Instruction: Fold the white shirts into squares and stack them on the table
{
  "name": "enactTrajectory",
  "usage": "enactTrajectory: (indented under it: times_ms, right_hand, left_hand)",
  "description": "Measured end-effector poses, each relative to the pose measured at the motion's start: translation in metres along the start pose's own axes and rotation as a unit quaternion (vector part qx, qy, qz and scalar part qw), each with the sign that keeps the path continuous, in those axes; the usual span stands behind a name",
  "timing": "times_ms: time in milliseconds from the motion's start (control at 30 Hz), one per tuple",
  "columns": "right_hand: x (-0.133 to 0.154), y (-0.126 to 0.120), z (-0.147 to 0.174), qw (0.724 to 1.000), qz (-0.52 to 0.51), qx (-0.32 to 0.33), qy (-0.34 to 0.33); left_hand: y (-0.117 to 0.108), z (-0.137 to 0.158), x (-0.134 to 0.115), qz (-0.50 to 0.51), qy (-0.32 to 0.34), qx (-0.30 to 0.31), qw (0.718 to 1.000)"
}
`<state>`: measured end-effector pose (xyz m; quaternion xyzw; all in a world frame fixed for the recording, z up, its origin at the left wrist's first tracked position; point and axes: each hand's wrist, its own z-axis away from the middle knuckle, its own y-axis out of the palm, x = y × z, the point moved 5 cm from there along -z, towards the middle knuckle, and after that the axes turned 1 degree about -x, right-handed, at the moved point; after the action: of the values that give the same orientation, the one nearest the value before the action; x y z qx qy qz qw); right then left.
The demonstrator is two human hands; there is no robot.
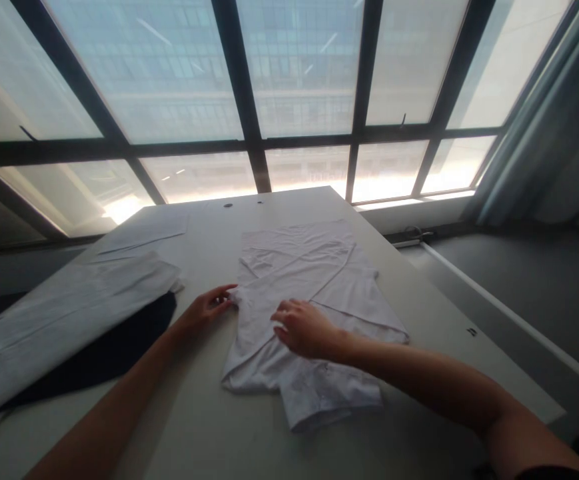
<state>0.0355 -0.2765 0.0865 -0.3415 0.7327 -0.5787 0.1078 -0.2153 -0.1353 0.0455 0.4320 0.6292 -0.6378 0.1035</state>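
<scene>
A white shirt (289, 280) lies partly folded on the white table (194, 413), with creases and overlapping layers across it. One short sleeve (329, 400) points toward me at its near end. At the shirt's left edge, my left hand (212, 307) pinches a bit of the cloth between thumb and fingers. My right hand (304, 327) is over the middle of the shirt, palm down. Its fingers are loosely bent, the thumb apart from them, and no cloth shows gripped between them.
More white cloth (79, 300) lies on the left of the table, with dark navy cloth (114, 353) under its edge. Flat white sheets (144, 233) are at the back left. Windows (299, 73) stand beyond the table; a grey curtain (534, 120) hangs at right.
</scene>
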Motion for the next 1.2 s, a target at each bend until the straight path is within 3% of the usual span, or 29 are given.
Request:
enactTrajectory:
  times_ms: [100, 200, 367, 533, 633, 800, 1000, 1200]
  right_hand:
    - [-0.087, -0.007, -0.008, 0.984, -0.032, -0.039, 0.173]
    - [-0.168, -0.015, -0.004, 0.939, -0.024, -0.060, 0.339]
    - [-0.241, -0.025, 0.007, 0.903, 0.002, -0.079, 0.423]
    - [-0.260, -0.007, 0.017, 0.883, 0.041, -0.100, 0.457]
    - [-0.261, 0.003, 0.020, 0.886, 0.081, -0.129, 0.438]
    - [-0.259, 0.006, 0.020, 0.891, 0.096, -0.132, 0.423]
    - [-0.268, 0.008, 0.023, 0.886, 0.086, -0.143, 0.432]
    - [-0.283, 0.007, 0.029, 0.871, 0.046, -0.223, 0.435]
  left_hand:
    - [0.001, 0.000, -0.004, 0.016, -0.009, 0.008, 1.000]
    - [0.004, 0.000, -0.004, 0.018, -0.004, 0.009, 1.000]
    - [0.006, 0.000, 0.000, -0.003, 0.001, -0.010, 1.000]
    - [0.006, 0.003, 0.005, -0.011, 0.017, -0.008, 1.000]
    - [0.004, 0.005, 0.007, -0.079, 0.031, -0.009, 0.996]
    - [0.002, 0.019, -0.032, -0.190, 0.113, -0.093, 0.971]
    - [0.053, 0.046, -0.090, -0.105, 0.254, 0.095, 0.957]
    - [0.059, 0.047, -0.084, -0.041, 0.244, 0.097, 0.964]
